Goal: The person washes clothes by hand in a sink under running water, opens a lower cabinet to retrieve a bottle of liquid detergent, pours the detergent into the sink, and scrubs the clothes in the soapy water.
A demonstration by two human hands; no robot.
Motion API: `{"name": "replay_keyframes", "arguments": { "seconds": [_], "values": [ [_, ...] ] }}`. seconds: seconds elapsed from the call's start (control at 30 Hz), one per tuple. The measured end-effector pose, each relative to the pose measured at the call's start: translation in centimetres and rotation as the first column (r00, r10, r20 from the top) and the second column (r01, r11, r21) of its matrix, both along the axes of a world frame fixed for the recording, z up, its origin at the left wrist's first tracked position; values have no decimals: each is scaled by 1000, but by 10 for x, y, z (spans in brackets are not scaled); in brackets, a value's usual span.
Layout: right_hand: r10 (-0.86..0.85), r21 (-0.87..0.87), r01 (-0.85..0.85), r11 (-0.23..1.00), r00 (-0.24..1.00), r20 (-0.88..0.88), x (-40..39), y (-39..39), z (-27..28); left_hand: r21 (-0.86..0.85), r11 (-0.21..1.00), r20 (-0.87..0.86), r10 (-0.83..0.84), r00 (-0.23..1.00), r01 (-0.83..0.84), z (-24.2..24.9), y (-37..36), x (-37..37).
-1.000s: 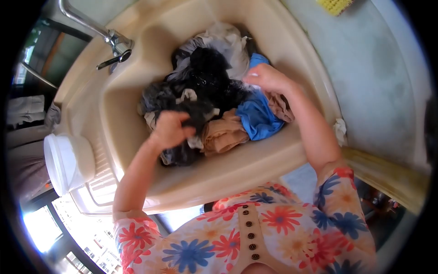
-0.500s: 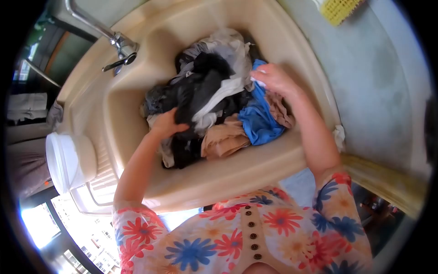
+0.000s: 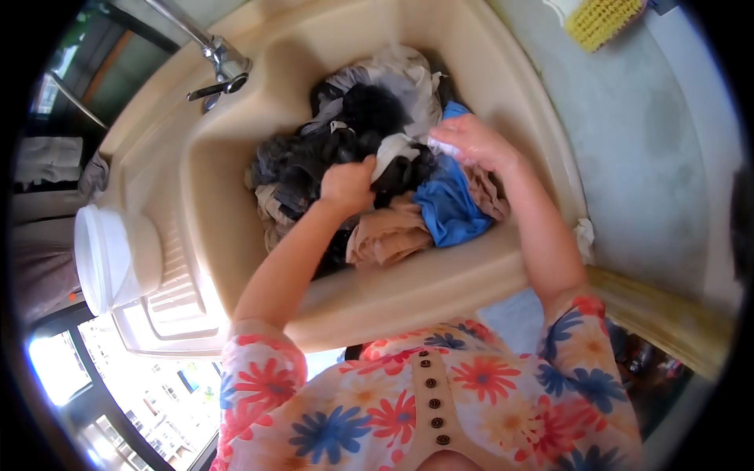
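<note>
Left hand [image 3: 345,187] pinches white cloth [image 3: 391,149]; right hand [image 3: 471,141] grips a small white item [image 3: 444,147]. Laundry [image 3: 367,110] appears limp, probably water-heavy; bunched folds offer firmest hold.

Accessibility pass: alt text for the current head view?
A person's left hand touches dark clothes in a beige sink, while the right hand holds something white by a blue cloth. A faucet and white tub are at left, a yellow brush at top right.

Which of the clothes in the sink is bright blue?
The blue cloth between the tan cloth and the brownish cloth, beside the right hand. Nothing else showing in the heap is that colour.
</note>
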State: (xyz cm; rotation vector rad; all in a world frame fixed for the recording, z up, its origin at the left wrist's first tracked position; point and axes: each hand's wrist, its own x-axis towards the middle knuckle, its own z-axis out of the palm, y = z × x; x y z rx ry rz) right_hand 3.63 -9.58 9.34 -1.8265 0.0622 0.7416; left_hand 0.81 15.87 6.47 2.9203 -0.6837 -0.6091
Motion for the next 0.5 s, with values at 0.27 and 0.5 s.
{"name": "replay_keyframes", "arguments": {
  "seconds": [0.27,0.5],
  "values": [
    [-45,16,45,999,999,-5,0,6,2,324,942,-402,58,914,83,47,139,-71],
    [45,238,-10,971,989,-140,-3,24,11,147,969,-483,-105,869,199,81,119,-36]
  ]
}}
